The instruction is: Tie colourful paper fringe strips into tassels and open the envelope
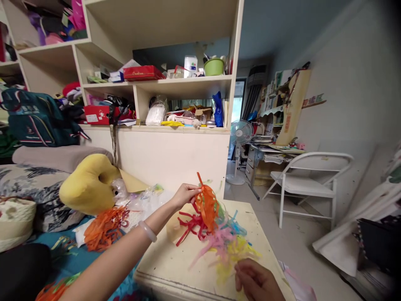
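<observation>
**Orange strips going up over the tabletop**

Over on the left, a yellow cushion (89,184) is lying on the bed (28,177) beside a loose orange heap (105,228). Now the left hand (185,195) is reaching across, fingertips pinching the orange bunch (207,207) at its top, so the looped strips are hanging free above the mixed pile (225,240) of red, pink, yellow and blue on the tabletop (175,263). The right hand (257,283) is curling at the pile's yellow edge, seemingly steadying it; whether it is gripping anything, I cannot tell. A white chair (302,184) is standing beyond.

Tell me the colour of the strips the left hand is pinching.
Orange: the strips in the left hand; head view.
</observation>
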Tool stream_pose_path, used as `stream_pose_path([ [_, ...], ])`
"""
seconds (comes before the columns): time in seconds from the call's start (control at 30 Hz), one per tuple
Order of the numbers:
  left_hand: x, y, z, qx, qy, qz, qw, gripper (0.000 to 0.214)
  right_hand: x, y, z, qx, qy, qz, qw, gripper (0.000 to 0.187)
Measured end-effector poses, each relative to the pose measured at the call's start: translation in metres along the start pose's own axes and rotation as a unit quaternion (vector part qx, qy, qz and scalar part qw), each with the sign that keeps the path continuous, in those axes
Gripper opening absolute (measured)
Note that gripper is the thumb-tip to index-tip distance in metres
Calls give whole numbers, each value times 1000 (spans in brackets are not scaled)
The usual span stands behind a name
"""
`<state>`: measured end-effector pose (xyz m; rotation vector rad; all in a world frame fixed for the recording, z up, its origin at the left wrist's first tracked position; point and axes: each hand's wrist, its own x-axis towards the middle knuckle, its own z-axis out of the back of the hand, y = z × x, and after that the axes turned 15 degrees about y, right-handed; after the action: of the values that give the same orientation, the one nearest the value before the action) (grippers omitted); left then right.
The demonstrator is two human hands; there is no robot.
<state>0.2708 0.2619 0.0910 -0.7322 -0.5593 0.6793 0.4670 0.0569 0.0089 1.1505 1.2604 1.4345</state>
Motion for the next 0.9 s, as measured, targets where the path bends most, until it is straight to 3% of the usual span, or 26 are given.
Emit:
stream_pose_path([
  [0.1, -17, -16, -20, -43, -32, -46, 997, 25, 21, 22, -10, -12, -58, 61, 996, 52],
  [0.17, -30, -27, -34, -58, -44, -83, 994, 22, 42, 37, -19, -21, -57, 99, 993, 59],
  [0.27, -46, -36, -41, -61, -49, -111, 991, 15, 75, 47, -25, -22, -48, 148, 988, 40],
  [0.33, -55, -39, -35, -53, -71, -111, 990, 18, 92, 46, -26, -17, -58, 161, 985, 24],
  [0.43, -67, -44, -21, -43, -108, -122, 986, 32, 100, 41, -26, -13, -48, 156, 986, 16],
  [0.53, -75, -53, -16, -63, -54, -138, 987, 41, 93, 44, -30, -9, 15, 139, 990, 16],
  [0.63, -77, -56, -22, -126, 34, -136, 982, 27, 83, 52, -36, -11, 96, 112, 989, 19],
  [0.73, -74, -52, -26, -198, 98, -120, 968, 30, 77, 59, -35, -28, 149, 93, 984, 23],
  [0.8, -72, -49, -26, -233, 115, -110, 959, 32, 74, 59, -27, -45, 152, 93, 983, 25],
  [0.9, -74, -48, -25, -268, 87, -105, 954, 29, 66, 59, -7, -78, 82, 109, 988, 34],
])
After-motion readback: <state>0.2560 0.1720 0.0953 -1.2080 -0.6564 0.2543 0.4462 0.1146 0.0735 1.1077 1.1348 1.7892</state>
